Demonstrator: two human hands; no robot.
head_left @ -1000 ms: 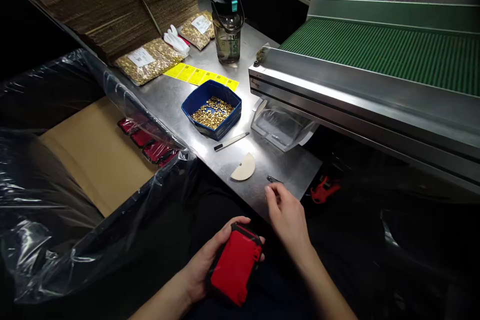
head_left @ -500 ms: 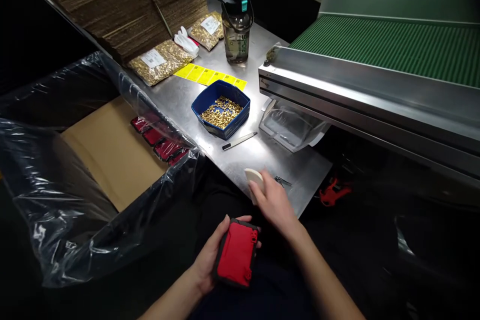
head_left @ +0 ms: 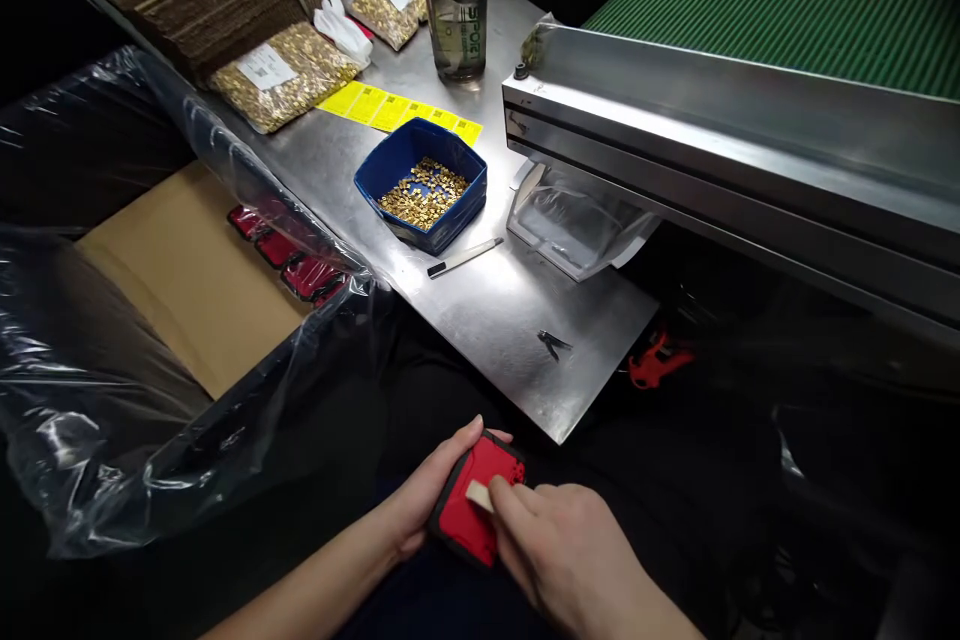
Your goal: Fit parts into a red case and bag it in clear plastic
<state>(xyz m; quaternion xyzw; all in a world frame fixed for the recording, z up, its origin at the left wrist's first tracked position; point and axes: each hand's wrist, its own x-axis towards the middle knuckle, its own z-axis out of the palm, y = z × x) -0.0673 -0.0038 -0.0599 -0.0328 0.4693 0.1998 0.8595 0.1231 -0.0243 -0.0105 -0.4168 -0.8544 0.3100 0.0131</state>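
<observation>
A red, black-edged rectangular case (head_left: 466,518) lies in my left hand (head_left: 425,495), whose fingers wrap round its side. My right hand (head_left: 564,542) pinches a small cream-coloured flat pad (head_left: 480,495) and holds it over the red face of the case. Whether the pad presses on that face I cannot tell. Part of the case is hidden behind my right fingers. Just beyond the hands, at the near corner of the metal table (head_left: 517,370), lies a small dark clipper-like tool (head_left: 553,344).
On the table are a blue bin (head_left: 457,215) of small brass-coloured parts, a pen-like knife (head_left: 465,258), yellow labels (head_left: 397,110), bags of parts (head_left: 281,75) and a bottle (head_left: 456,30). A plastic-lined box (head_left: 187,290) holding red cases stands left; a green conveyor (head_left: 765,20) juts in right.
My right hand has come from the table's near corner down to the case, carrying the cream pad. The clipper-like tool now shows fully. The view has tilted down slightly.
</observation>
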